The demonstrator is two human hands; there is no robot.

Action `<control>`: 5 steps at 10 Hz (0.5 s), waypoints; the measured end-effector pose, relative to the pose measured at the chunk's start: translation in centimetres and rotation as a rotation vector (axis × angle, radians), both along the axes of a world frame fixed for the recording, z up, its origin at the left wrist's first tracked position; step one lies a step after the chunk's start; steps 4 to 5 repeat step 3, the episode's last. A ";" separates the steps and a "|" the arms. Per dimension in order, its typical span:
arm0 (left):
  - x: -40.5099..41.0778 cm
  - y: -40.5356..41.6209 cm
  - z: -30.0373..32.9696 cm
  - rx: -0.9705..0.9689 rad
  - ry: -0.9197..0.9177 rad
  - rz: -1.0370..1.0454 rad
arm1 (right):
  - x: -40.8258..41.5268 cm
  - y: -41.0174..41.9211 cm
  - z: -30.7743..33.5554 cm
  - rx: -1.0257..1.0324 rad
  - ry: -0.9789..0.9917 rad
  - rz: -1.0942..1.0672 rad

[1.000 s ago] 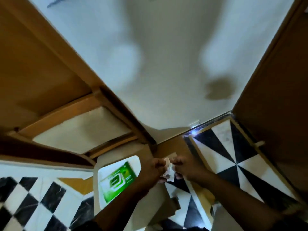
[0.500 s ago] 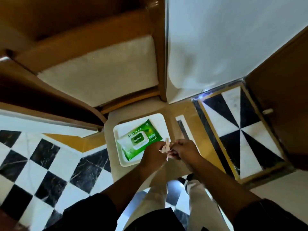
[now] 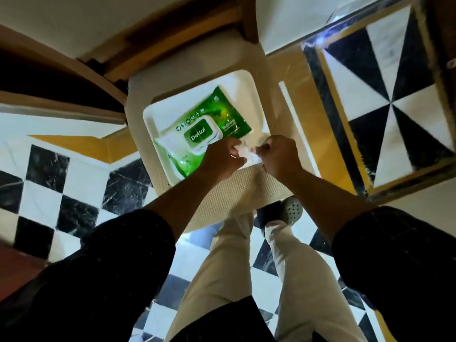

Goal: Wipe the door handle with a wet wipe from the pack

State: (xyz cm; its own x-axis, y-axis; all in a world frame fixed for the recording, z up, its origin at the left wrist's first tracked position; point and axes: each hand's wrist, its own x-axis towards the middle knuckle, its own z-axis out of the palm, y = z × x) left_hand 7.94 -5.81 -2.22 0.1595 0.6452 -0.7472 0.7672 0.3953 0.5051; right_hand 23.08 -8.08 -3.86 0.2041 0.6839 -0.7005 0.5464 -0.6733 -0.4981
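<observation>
A green wet wipe pack (image 3: 209, 124) with a white flip lid lies on a white tray (image 3: 249, 82) on a cream chair seat (image 3: 229, 196). My left hand (image 3: 219, 159) and my right hand (image 3: 276, 154) are side by side just over the tray's near right corner. Both pinch a crumpled white wet wipe (image 3: 244, 154) stretched between them. The pack's lid looks shut. No door handle is in view.
The chair's wooden back (image 3: 172, 38) stands against a white wall. Black and white checkered floor tiles (image 3: 61, 183) surround the chair. A wooden door edge (image 3: 441, 25) is at the top right. My legs and a shoe (image 3: 291, 211) are below the seat.
The view has swung down from the wall to the chair. My hands, still holding the wipe between them, now sit lower, over the tray beside the pack.
</observation>
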 end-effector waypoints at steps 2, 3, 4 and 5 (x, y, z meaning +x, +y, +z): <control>0.3 -0.8 -1.2 0.134 0.081 -0.216 | -0.9 -0.7 -1.2 0.193 -0.093 0.088; 0.2 -1.0 -0.8 0.149 0.144 -0.231 | 0.1 -1.5 -0.2 0.125 0.149 -0.183; 0.2 -1.0 -0.8 0.149 0.144 -0.231 | 0.1 -1.5 -0.2 0.125 0.149 -0.183; 0.2 -1.0 -0.8 0.149 0.144 -0.231 | 0.1 -1.5 -0.2 0.125 0.149 -0.183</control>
